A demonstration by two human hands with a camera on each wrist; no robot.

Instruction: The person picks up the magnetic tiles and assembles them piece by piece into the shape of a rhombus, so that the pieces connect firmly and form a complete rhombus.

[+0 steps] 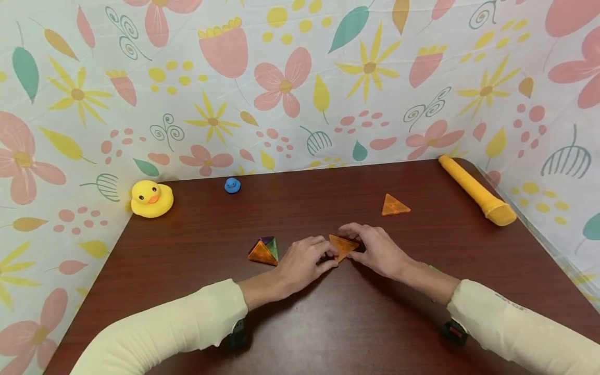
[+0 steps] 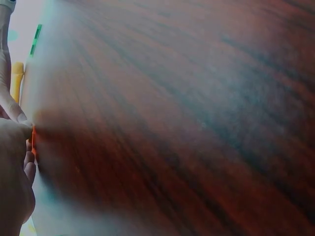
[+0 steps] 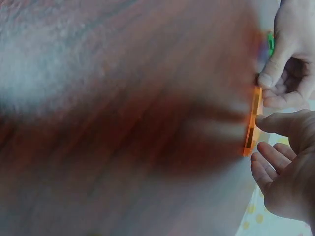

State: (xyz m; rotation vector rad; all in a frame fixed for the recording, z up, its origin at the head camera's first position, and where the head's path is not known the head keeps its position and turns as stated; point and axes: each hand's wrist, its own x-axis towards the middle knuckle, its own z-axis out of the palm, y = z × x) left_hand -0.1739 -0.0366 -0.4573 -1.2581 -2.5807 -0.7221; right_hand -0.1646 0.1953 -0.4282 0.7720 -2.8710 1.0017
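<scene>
In the head view, a translucent orange triangular magnetic tile (image 1: 344, 246) lies at mid-table between both hands. My left hand (image 1: 302, 263) pinches its left corner with thumb and curled fingers, seen also at the tile's end in the right wrist view. On the opposite side, my right hand (image 1: 380, 251) is around the tile's edge; its thumb touches the tile while the other fingers (image 3: 268, 164) stay spread and loose. Left of the left hand stands a small pyramid-like cluster of tiles (image 1: 264, 251), with orange, green and purple faces showing.
Another orange triangular tile (image 1: 395, 205) lies farther back on the right. A green tile (image 2: 36, 39) is mostly hidden by the right forearm in the head view. A yellow duck (image 1: 152, 198), small blue duck (image 1: 232, 185) and yellow toy microphone (image 1: 475, 188) stand toward the table's edges.
</scene>
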